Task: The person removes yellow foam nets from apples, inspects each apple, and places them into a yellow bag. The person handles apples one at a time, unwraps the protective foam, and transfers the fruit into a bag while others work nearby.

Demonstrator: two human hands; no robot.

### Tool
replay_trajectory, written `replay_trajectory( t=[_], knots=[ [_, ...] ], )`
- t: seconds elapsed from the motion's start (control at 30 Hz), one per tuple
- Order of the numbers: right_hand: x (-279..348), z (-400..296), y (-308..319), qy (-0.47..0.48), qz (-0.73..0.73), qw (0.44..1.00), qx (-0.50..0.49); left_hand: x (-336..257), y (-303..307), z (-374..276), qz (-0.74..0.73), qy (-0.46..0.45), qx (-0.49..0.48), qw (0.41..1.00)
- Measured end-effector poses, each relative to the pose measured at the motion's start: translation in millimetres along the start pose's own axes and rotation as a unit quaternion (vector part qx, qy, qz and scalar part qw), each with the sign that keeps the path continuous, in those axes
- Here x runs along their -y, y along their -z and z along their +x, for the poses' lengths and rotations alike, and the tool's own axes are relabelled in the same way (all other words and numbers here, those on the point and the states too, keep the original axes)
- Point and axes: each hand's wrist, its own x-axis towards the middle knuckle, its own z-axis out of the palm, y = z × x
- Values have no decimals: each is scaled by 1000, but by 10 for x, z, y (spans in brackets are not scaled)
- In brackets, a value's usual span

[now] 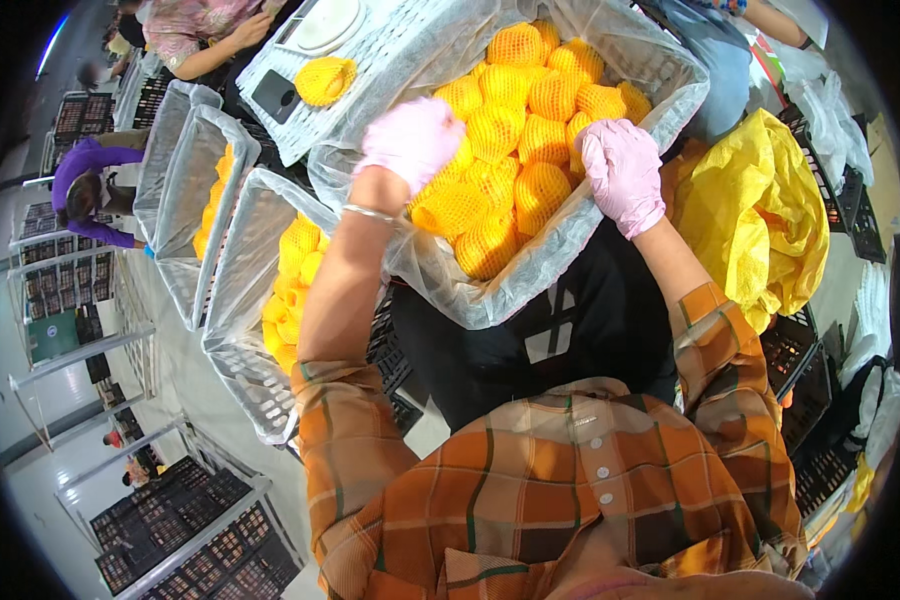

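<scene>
Before me a crate lined with thin white sheeting [487, 304] holds many round items in yellow foam net sleeves [541, 196]. My left hand [412, 142], in a pink glove, is over the crate's left part, beside the netted items; it is slightly blurred and its fingertips are hidden. My right hand [622, 174], gloved in pink too, is closed at the crate's right rim, against the liner; whether it grips the liner does not show. On a white woven surface [270, 135] beyond the crate lie one netted item [325, 81] and a dark flat object [275, 96].
Lined crates with more yellow netted items [251, 300] stand at the left. A yellow sack [757, 217] lies at the right near black crates [787, 349]. Other people are at the top left, the top right and the far left, one in purple [90, 176].
</scene>
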Motion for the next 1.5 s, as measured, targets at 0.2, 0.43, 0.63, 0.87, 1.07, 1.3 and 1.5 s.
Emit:
replay_trajectory(
  t=[0.2,0.43,0.63,0.87,1.07,1.3,1.5],
  knots=[
    [84,53,-26,5,-12,1000,3,169,-505,397,6,102,150,983],
    [15,-16,-24,15,8,1000,-19,173,-404,449,-7,123,196,973],
    [70,10,-51,18,1,1000,0,209,-723,278,-155,196,42,967],
    [225,7,148,-192,575,795,11,8,106,-565,-745,-20,-253,617],
    [1196,-487,505,-103,555,825,31,-721,-42,-1557,-810,-28,-273,518],
    [1187,-1102,478,-157,573,803,47,-1156,-587,-2239,-826,8,-277,491],
    [1337,-1147,772,-190,695,665,195,-1192,-711,-2542,-729,-38,-298,615]
  ],
)
